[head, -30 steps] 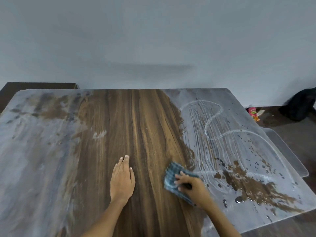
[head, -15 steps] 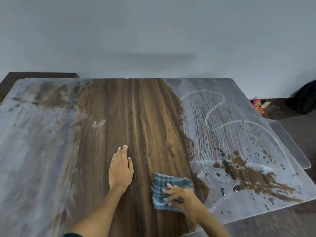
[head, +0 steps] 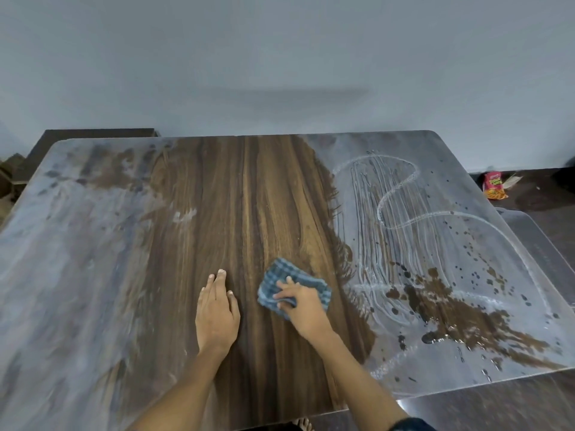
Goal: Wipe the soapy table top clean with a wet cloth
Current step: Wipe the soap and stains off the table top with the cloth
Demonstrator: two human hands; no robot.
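Your right hand [head: 300, 303] presses the checked blue cloth [head: 294, 286] flat on the counter [head: 255, 197], fingers curled over its near edge and bunching it a little, so it grips the cloth as well as bearing down on it. The cloth sits near the middle of the counter, toward the near side, on the bare brown wood.

Your left hand [head: 217, 309] lies flat just beside the cloth, to its left, fingers straight and together, palm down, holding nothing. It looks placed there as a brace, taking your weight while you lean in and push with the other arm.

The middle strip of the counter shows clean wood grain from far edge to near edge. That fits the cloth's position: it sits in the cleared lane, close to the ragged boundary of the soap on the right [head: 435, 244].

That right patch is grey film with finger-like streaks, a looping white line of foam and dark spots and blotches where water has broken through. The soap on the left [head: 68, 259] is a broad smeared grey film running the full depth of the counter. Both sides are not yet wiped, so roughly a third looks done.

Nothing stands on the counter in the cloth's way. Off the counter at far right, a small red packet [head: 493, 185] lies on the floor. A dark piece of furniture [head: 93, 135] shows behind the far left corner.
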